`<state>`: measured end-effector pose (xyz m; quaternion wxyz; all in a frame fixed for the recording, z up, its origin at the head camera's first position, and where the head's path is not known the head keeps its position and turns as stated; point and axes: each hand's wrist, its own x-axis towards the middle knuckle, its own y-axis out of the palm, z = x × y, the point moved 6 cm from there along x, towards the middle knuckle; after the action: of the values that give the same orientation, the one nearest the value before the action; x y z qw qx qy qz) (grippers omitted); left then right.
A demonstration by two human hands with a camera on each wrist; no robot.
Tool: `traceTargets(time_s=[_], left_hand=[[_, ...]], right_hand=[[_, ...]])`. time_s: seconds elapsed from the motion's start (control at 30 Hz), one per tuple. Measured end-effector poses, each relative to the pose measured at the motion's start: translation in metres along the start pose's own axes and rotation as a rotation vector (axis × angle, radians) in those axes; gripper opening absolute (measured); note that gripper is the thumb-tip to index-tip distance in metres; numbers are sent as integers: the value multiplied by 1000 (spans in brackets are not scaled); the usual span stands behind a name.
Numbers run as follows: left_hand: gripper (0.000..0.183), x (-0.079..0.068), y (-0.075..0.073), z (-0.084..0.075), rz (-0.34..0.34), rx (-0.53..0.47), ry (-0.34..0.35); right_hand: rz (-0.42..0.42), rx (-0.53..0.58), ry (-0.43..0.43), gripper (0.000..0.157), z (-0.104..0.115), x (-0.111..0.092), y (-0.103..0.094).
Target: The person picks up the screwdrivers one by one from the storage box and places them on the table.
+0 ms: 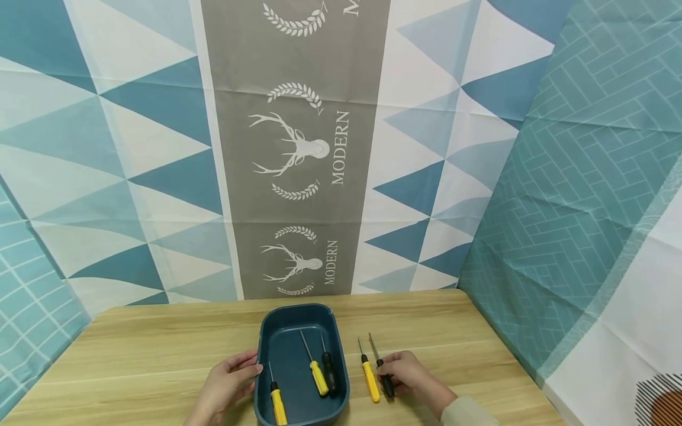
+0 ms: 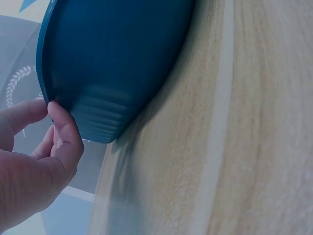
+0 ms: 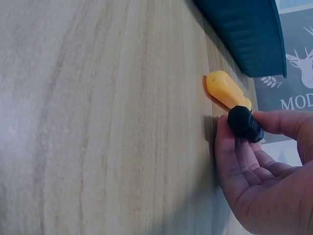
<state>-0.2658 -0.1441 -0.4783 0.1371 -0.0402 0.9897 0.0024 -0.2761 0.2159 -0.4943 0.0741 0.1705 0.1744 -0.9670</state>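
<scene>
A dark blue rectangular tray [image 1: 293,384] lies lengthwise on the table. At its left side my left hand [image 1: 229,378] pinches the rim between thumb and fingers, as the left wrist view shows up close. To the right of the tray, my right hand [image 1: 409,371] holds a black-handled screwdriver [image 1: 388,388] by its handle, thumb on one side and fingers on the other; its shaft points away from me. Just left of it lies a yellow-handled screwdriver [image 1: 371,381] on the wood. Inside the tray are a yellow screwdriver [image 1: 318,378], a black screwdriver [image 1: 328,374] and a yellow one with a black collar [image 1: 277,405].
The wood-grain table [image 1: 176,337] runs back to a patterned cloth wall [image 1: 298,207] with deer heads and triangles. A teal cloth [image 1: 565,213] hangs along the right side. Tiled blue cloth [image 1: 32,307] stands at the left.
</scene>
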Motion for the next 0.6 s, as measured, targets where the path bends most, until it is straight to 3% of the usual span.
traceTargets(time_s=[0.6], left_hand=[[56, 1, 0, 1, -1, 0, 12]], right_hand=[[-37, -11, 45, 43, -1, 4, -1]])
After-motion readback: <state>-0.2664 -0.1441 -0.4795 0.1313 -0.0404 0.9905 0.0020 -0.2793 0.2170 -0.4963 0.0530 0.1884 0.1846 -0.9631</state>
